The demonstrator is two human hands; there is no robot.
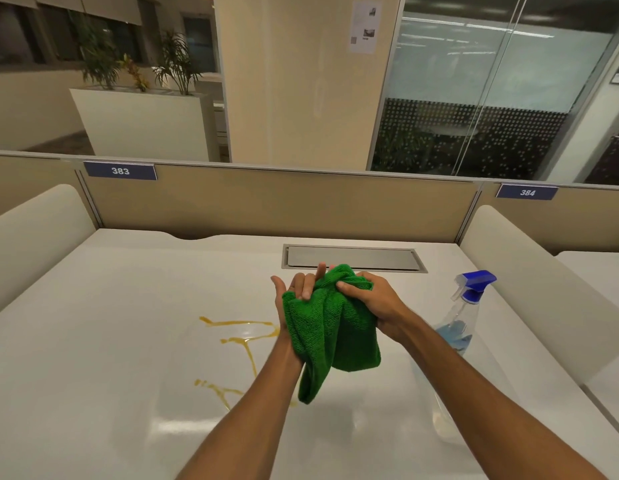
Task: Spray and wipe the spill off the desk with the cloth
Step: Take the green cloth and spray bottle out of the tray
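Observation:
A green cloth [330,327] is bunched up between both hands above the white desk [93,323]. My left hand [296,292] lies under and behind it with the fingers partly spread, thumb out to the left. My right hand [374,297] grips the cloth's top from the right. A yellow-orange spill [244,339] streaks the desk below and left of the hands, with a wet sheen around it. A clear spray bottle [462,320] with a blue trigger head stands on the desk to the right, untouched.
A grey cable hatch [353,257] is set into the desk behind the hands. Beige partitions with number plates 383 [120,171] and 384 [527,192] close the far side. White rounded dividers [529,285] flank the desk.

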